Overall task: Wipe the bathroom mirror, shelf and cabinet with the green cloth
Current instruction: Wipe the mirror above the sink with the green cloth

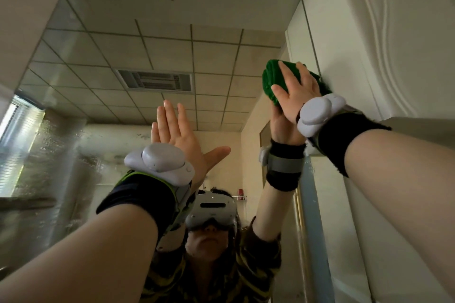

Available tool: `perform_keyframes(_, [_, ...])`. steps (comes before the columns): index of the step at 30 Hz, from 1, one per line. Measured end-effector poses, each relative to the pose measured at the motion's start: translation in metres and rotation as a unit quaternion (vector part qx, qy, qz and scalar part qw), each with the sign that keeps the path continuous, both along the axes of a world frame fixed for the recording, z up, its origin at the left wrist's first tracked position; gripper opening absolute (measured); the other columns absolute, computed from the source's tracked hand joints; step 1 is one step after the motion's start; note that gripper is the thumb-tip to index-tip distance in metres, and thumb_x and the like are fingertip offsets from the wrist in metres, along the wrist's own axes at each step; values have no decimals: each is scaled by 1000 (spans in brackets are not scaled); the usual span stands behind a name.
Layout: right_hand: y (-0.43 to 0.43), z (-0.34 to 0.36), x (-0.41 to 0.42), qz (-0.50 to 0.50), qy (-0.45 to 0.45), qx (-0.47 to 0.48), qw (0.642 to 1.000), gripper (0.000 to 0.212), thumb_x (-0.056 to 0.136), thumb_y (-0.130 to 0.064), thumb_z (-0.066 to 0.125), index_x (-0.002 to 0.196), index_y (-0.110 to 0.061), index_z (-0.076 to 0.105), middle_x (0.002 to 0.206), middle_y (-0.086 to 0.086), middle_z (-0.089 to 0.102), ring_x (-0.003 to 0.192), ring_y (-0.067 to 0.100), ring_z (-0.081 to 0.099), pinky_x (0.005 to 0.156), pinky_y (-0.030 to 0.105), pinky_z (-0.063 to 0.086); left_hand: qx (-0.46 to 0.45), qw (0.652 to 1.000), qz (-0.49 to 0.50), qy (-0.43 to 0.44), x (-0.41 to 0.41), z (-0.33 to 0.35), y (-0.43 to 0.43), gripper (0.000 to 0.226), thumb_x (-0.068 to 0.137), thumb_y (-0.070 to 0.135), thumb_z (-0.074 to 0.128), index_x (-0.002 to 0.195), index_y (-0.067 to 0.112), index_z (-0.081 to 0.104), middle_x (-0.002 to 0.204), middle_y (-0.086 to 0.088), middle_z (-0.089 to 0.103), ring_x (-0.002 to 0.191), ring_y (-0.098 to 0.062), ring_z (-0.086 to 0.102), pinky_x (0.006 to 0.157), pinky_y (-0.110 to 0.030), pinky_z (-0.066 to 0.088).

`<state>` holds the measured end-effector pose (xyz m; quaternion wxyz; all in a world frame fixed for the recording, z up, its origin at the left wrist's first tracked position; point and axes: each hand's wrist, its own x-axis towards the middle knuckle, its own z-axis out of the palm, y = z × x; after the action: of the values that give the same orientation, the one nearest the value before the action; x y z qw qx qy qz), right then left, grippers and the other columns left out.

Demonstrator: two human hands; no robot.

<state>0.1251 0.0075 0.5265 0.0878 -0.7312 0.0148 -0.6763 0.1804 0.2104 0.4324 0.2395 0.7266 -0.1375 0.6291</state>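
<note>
Where mirror [209, 56] meets cabinet [344, 32], gripping bunched cloth [273, 76] in right hand [298, 96] against the glass's right edge; pressing left hand [177, 135] flat, fingers straight, on open glass further left.

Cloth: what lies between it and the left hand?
Nothing solid. The head view shows only bare mirror, reflecting ceiling tiles, between the open left hand and the cloth, which the right hand holds.

No text, label, brand or number can be read anywhere.
</note>
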Motion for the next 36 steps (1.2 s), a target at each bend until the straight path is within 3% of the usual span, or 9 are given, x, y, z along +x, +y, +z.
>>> perform_keyframes(12, [-7,1,7,-9,-45,27,999,54,95,-44,38,145,-37,20,155,1,12,139,27,17,112,36,14,5,1000,13,-18,5,-2,1,124,64,82,45,147,14,-16,154,-6,-22,140,-18,-23,108,-30,-20])
perform_keyframes(36, [-8,-80,8,-33,-44,41,998,53,95,-46,37,144,-41,18,154,-3,11,137,23,17,111,34,14,9,1000,23,-8,7,0,1,124,65,80,47,147,10,-15,155,-11,-19,142,-23,-19,110,-33,-17])
